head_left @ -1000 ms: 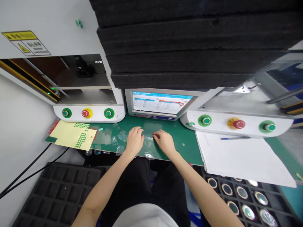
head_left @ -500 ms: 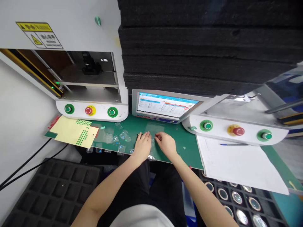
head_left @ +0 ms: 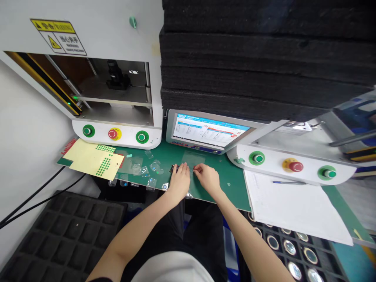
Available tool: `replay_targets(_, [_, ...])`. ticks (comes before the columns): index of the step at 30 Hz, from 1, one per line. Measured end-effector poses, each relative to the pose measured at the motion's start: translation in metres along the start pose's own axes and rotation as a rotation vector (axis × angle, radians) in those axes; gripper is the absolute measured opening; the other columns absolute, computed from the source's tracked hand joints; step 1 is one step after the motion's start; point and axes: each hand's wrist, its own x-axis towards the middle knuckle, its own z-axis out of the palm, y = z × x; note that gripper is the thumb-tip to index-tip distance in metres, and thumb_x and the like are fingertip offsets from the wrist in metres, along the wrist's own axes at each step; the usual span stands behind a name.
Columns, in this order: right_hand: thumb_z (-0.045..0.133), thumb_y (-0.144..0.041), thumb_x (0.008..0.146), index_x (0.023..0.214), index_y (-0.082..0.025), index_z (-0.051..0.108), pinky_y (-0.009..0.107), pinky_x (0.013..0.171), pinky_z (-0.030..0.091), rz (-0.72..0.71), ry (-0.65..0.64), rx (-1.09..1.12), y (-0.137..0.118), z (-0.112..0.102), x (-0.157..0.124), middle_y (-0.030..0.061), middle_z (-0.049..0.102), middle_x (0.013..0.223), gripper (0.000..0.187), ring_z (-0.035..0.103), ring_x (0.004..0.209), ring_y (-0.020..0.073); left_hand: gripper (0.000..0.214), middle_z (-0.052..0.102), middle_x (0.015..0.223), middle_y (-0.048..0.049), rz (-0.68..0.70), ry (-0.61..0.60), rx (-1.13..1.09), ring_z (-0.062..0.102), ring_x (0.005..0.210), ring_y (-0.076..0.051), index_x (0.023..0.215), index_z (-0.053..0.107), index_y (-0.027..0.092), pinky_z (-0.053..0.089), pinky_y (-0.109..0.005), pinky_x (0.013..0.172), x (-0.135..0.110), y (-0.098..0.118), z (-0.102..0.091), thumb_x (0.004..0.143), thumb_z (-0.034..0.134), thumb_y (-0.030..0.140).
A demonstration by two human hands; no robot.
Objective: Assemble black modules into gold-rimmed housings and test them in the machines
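My left hand (head_left: 179, 181) lies on the green worktop (head_left: 232, 196) with its fingers stretched forward. A small dark, round-edged part (head_left: 174, 169) peeks out beside its fingertips, mostly covered. Just to the right, my right hand (head_left: 208, 179) has thumb and forefinger pinched together close to the surface; anything between them is too small to make out. Beyond both hands a clear film sheet (head_left: 194, 157) lies flat. Several small clear plastic pieces (head_left: 154, 165), some with blue dots, are scattered left of my left hand.
Pale yellow sheets with green dot stickers (head_left: 94, 158) lie at the left. A screen (head_left: 208, 131) stands between two button panels. Papers with a pen (head_left: 289, 182) lie right. Below are a black compartment tray (head_left: 58, 235) and another tray with round glassy discs (head_left: 289, 247).
The camera view has shifted slightly, so the machines appear a little further right. Both hands keep nearly the same pose and place on the worktop.
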Motion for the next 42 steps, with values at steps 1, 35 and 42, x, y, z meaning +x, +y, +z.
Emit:
replay_targets(1, [0.060, -0.034, 0.097, 0.112, -0.015, 0.063, 0.039, 0.086, 0.056, 0.004, 0.011, 0.012, 0.000, 0.001, -0.001, 0.0067, 0.065, 0.110, 0.024, 0.065, 0.096, 0.0186, 0.053, 0.046, 0.148, -0.0226, -0.007, 0.002, -0.011, 0.042, 0.141, -0.028, 0.141, 0.050, 0.000, 0.030, -0.049, 0.119, 0.000, 0.001, 0.000, 0.089, 0.038, 0.003])
replay_targets(35, [0.064, 0.001, 0.082, 0.090, -0.021, 0.067, 0.020, 0.058, 0.054, -0.577, 0.709, 1.112, -0.012, -0.046, -0.203, -0.0004, 0.067, 0.072, 0.023, 0.064, 0.065, 0.0121, 0.013, 0.078, 0.088, -0.0013, 0.294, 0.579, -1.175, 0.071, 0.079, -0.014, 0.093, 0.071, 0.020, 0.055, -0.028, 0.089, -0.116, 0.077, -0.112, 0.090, 0.064, 0.009])
replay_targets(42, [0.072, -0.002, 0.078, 0.091, -0.020, 0.065, 0.021, 0.056, 0.055, -0.470, 0.857, 1.213, 0.007, -0.052, -0.220, -0.0019, 0.065, 0.069, 0.024, 0.064, 0.060, 0.0118, 0.014, 0.077, 0.087, -0.0014, 0.378, 0.574, -1.017, 0.071, 0.078, -0.014, 0.096, 0.069, 0.020, 0.056, -0.029, 0.086, -0.119, 0.103, -0.116, 0.091, 0.062, 0.009])
